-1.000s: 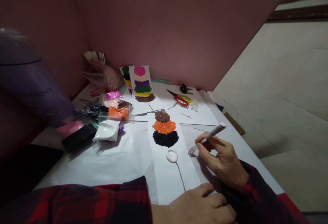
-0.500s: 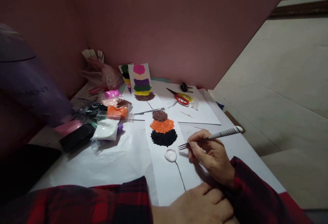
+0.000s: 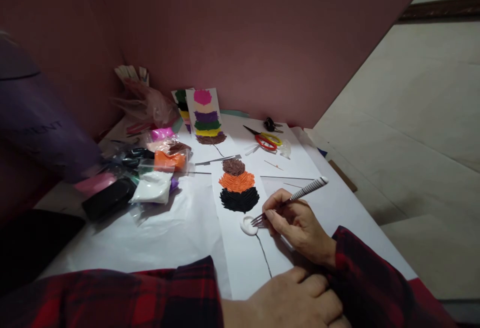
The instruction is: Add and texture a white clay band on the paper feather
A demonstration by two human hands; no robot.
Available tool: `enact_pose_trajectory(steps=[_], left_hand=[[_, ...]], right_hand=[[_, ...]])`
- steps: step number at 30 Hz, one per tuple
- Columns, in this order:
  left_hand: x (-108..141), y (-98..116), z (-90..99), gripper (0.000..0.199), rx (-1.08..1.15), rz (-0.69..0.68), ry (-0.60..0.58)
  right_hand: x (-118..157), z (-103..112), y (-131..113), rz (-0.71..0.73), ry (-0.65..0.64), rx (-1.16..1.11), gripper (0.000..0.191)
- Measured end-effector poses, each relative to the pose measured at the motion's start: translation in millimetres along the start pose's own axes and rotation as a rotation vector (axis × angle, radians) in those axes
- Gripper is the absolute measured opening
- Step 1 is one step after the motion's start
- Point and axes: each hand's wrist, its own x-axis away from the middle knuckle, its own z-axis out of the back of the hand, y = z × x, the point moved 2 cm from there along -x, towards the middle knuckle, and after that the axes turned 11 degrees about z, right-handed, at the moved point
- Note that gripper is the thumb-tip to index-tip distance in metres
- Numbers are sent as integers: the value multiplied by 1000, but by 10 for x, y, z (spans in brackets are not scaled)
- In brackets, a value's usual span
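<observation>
My right hand (image 3: 298,225) pinches a fork (image 3: 290,199) by its neck, the patterned handle sloping up to the right. The fork's tines touch the right side of a small white clay oval (image 3: 248,225) with a raised rim. That oval lies on a white paper strip (image 3: 240,263), below textured black (image 3: 240,199), orange (image 3: 237,182) and brown (image 3: 233,167) clay patches. A thin dark drawn line (image 3: 264,255) runs down from it. My left hand (image 3: 296,300) rests over the strip's lower end, knuckles up and fingers bent; the fingertips are hidden.
Bagged clay in several colours, including white (image 3: 152,187) and orange (image 3: 169,160), lies left beside a black object (image 3: 108,199). Behind stand cards with coloured bands (image 3: 207,118). Scissors (image 3: 265,140) and keys (image 3: 270,125) lie at the back right. A large purple container (image 3: 41,118) stands far left.
My right hand has moved left with the fork, bringing the tines from beside the white clay oval onto it. The left hand has stayed in place.
</observation>
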Motion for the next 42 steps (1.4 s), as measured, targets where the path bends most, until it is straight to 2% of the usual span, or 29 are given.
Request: enact_pose_trajectory(steps=[4, 11, 13, 22, 30, 42], left_hand=[[-2, 7, 36, 20, 14, -34, -39], [9, 10, 34, 24, 0, -42, -15], [13, 15, 9, 24, 7, -38, -35], [-26, 29, 64, 23, 20, -8, -147], [-31, 29, 38, 22, 19, 10, -80], [15, -3, 9, 28, -28, -75, -8]], right_hand=[[0, 3, 17, 24, -8, 40, 10], [-7, -65, 14, -120, 135, -177, 16], [-2, -94, 3, -126, 141, -168, 15], [-22, -105, -9, -73, 63, -36, 5], [-55, -69, 29, -112, -34, -57, 7], [-171, 3, 24, -214, -108, -112, 5]])
